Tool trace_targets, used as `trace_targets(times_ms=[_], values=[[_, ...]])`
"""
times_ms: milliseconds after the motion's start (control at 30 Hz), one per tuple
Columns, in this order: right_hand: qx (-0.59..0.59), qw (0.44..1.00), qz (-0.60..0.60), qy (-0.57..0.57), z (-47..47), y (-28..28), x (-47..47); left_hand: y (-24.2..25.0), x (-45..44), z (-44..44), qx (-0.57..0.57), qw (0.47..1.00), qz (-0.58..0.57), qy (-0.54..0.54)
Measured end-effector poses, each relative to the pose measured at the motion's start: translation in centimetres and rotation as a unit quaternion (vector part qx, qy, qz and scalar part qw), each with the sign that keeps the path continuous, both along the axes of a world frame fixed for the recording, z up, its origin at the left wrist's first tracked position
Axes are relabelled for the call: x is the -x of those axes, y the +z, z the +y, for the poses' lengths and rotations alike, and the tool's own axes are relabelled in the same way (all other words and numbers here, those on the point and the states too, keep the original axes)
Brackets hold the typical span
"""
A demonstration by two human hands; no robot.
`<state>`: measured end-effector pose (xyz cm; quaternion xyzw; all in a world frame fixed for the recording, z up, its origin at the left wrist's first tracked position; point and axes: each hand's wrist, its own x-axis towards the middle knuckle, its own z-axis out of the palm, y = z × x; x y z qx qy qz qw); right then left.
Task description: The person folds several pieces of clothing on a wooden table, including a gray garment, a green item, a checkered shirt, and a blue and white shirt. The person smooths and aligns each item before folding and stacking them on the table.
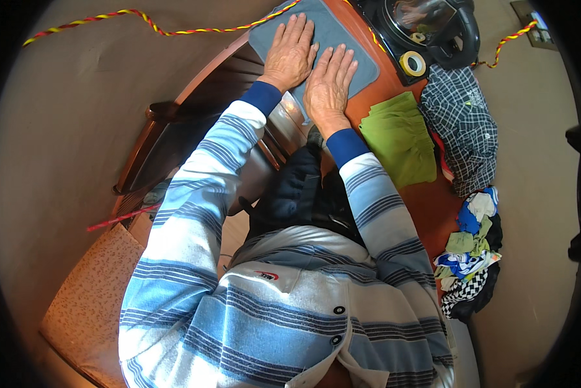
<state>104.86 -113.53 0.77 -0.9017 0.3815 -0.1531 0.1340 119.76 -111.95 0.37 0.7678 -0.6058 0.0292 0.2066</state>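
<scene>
My left hand (293, 54) lies flat, palm down, on a folded grey cloth (361, 65) at the table's edge. Beside it, lower and to the right, my right hand (329, 87) also presses flat on the cloth, fingers extended. Neither hand grips anything. One corner of the cloth hangs past the edge below my hands. Close to the right wrist is a folded green cloth (399, 140) with a gathered edge.
On the reddish table (428, 208) sit a black appliance (453, 46) with a clear part and handle, a tape roll (405, 69), a checked garment (460, 131) and crumpled fabrics (465, 242). A wooden chair (150, 145) stands left. A red-yellow twisted cord (198, 31) crosses above.
</scene>
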Motion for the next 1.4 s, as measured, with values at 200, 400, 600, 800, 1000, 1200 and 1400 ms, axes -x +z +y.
trace_targets(times_ms=[200,400,600,800,1000,1200,1400], values=[[0.047,0.995,0.071,0.051,-3.9,-0.2,0.3,-0.8,0.5,0.4,-0.016,0.997,0.004,0.075],[-0.014,0.987,0.142,0.070,-1.9,1.5,3.4,0.1,3.6,2.5,-0.066,0.994,-0.018,0.081],[0.060,0.993,0.066,0.079,-5.6,0.1,1.0,-0.6,0.5,-1.3,-0.034,0.995,-0.050,0.073],[0.015,0.996,0.078,0.031,-2.5,0.4,4.3,-0.9,4.1,1.0,-0.044,0.997,-0.043,0.053],[0.037,0.998,0.057,0.016,-3.7,0.0,3.2,-0.5,1.6,-2.0,-0.049,0.997,-0.036,-0.038],[-0.008,0.997,0.081,-0.001,-2.1,0.3,3.9,-0.7,2.2,-2.0,-0.093,0.994,-0.036,-0.040],[0.028,0.998,0.051,-0.001,-4.2,0.1,2.8,-0.6,0.7,-4.4,-0.048,0.997,-0.027,-0.057]])
